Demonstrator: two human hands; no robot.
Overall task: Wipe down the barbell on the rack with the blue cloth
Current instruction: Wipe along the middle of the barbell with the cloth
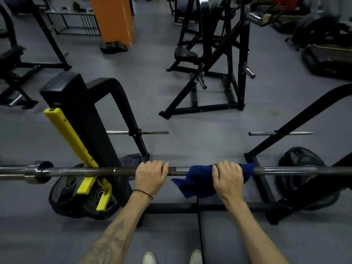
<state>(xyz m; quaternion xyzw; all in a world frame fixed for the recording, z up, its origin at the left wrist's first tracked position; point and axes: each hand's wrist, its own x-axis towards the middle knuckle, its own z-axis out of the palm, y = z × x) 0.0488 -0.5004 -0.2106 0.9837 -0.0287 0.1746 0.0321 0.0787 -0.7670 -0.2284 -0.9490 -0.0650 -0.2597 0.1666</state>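
Note:
A long steel barbell [85, 171] lies level across the rack, running from the left edge to the right edge of the head view. My left hand [150, 175] grips the bare bar near its middle, fingers curled over the top. Just to the right, my right hand [228, 178] grips the blue cloth [198, 182], which is wrapped round the bar and hangs down below it. A short bare stretch of bar shows between the two hands.
The rack's black upright with yellow hooks [76, 141] stands at the left, weight plates [76, 197] leaning at its foot. Another plate [301, 164] sits at the right by the rack's slanted leg. A black bench [200, 235] lies under my arms. Other gym machines [213, 60] stand beyond.

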